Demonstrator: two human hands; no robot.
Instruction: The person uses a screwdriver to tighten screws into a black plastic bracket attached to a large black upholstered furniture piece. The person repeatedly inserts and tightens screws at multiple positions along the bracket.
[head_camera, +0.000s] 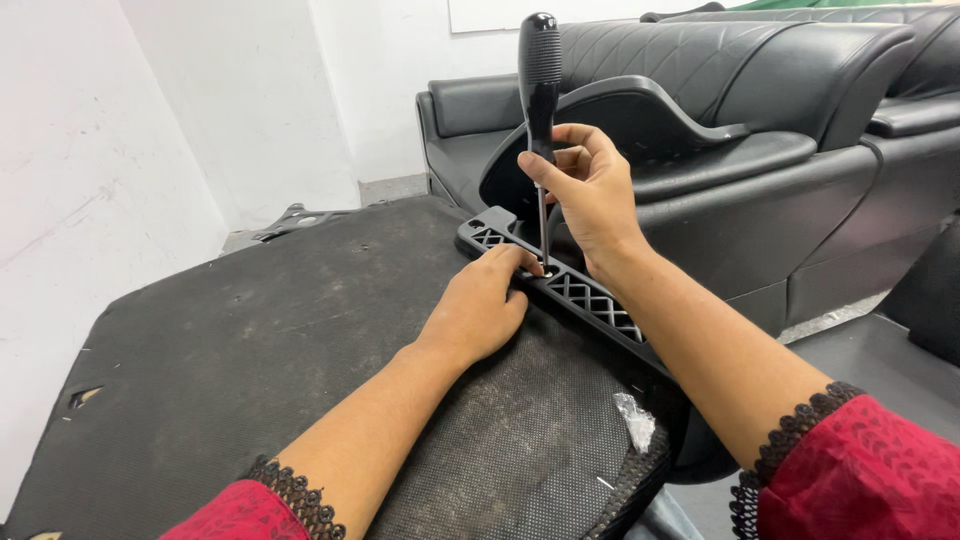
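The right hand (590, 195) is gripping the upright screwdriver (540, 110) with closed fingers; the left hand (480, 305) is steadying its tip on the black lattice bracket (590, 300) at the upturned seat base's (250, 370) far edge; keeping it vertical looks wise.

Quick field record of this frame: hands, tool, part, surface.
right hand: grips screwdriver at the lower handle, held upright
left hand: fingertips at the screwdriver tip, resting on black lattice plastic bracket
bracket: lies along edge of black fabric-covered panel
behind: black leather seats
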